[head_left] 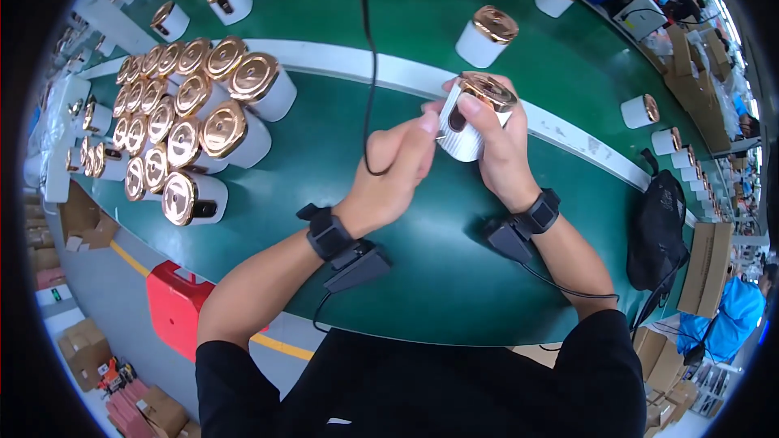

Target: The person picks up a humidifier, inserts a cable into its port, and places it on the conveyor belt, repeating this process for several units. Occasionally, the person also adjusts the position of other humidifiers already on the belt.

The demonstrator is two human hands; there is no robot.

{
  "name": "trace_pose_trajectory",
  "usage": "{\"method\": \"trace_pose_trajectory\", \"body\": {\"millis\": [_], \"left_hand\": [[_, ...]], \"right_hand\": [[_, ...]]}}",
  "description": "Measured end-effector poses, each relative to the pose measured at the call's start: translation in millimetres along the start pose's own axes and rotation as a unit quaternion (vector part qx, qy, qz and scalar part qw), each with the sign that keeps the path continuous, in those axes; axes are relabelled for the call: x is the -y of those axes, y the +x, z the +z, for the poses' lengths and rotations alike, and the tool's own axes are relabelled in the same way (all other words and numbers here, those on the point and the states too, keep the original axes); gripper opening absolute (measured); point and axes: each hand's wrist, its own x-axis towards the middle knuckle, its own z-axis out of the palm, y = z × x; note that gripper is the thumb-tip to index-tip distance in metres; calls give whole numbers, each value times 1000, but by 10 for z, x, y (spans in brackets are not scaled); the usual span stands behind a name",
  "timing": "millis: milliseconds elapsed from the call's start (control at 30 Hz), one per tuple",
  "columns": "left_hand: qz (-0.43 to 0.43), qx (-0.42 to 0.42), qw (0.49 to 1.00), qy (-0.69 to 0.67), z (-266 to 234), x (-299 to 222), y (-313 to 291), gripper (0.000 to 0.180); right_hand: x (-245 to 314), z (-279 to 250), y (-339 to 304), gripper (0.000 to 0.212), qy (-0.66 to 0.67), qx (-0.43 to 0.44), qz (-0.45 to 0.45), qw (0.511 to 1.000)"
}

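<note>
My right hand (pixel 501 142) is wrapped round a white canister with a shiny copper-coloured top (pixel 461 136), held tilted above the green bench. Its side is finely ribbed and carries a dark oval panel, partly covered by my thumb. My left hand (pixel 395 164) is closed in a pinch at the canister's left edge. Whatever those fingertips hold, if anything, is too small to make out. Just beyond my hands stands another white canister (pixel 480 47) of the same kind.
Rows of similar canisters (pixel 223 134) crowd the bench's left side. A pale rail (pixel 341 61) separates it from a green belt carrying several more. A black cable (pixel 369 40) hangs down by my left hand. At right lie a black bag (pixel 659 231) and a cardboard box (pixel 704 268).
</note>
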Motion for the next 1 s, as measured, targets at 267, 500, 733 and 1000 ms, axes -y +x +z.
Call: {"method": "trace_pose_trajectory", "body": {"millis": [267, 500, 733, 1000], "left_hand": [[20, -64, 987, 149, -7, -14, -1, 44], [44, -86, 981, 166, -12, -9, 5, 40], [56, -109, 965, 230, 3, -17, -33, 42], [50, -118, 968, 217, 16, -67, -19, 42]], "right_hand": [[-11, 248, -114, 44, -98, -21, -71, 992], [12, 326, -123, 47, -139, -47, -103, 984], [61, 333, -86, 47, -36, -51, 77, 995], [26, 382, -140, 39, -159, -46, -14, 986]]}}
